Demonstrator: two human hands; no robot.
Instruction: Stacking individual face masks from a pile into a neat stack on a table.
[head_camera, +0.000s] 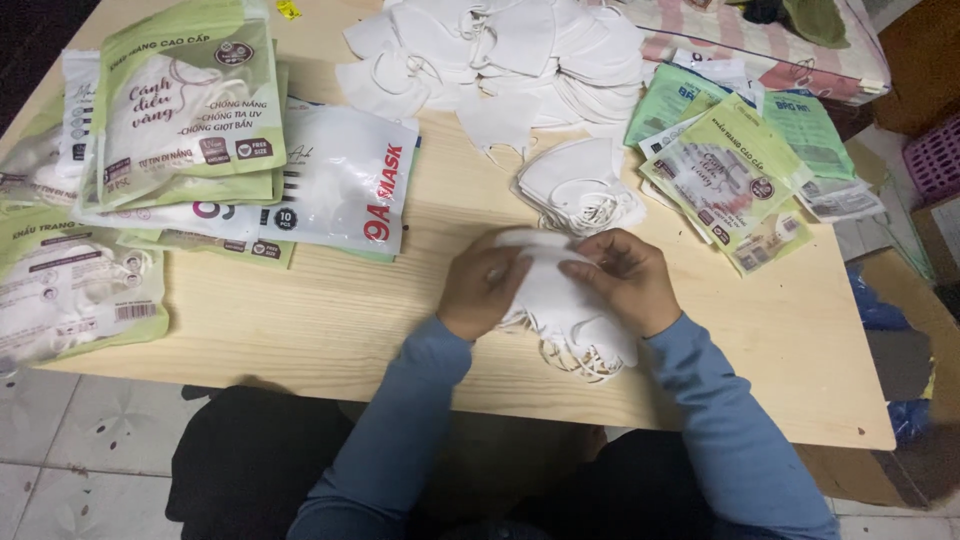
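At frame centre, the left hand (483, 285) and right hand (628, 280) close their fingers on a stack of white masks (570, 315) above the wooden table (330, 320). Filled packets (190, 100) lie upper left; loose masks (500, 50) at the top edge and empty pouches (730, 170) at upper right remain unpacked.

Two hands (560, 285), three heaps of white masks (500, 45), roughly ten printed packets (185, 100), one table (330, 320)

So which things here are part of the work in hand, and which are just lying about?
In hand:
left hand
right hand
stack of white fabric face masks held between both hands
small pile of white masks just beyond

Lying about:
big heap of white masks
filled green-and-white packets
flat empty green packets
striped cushion
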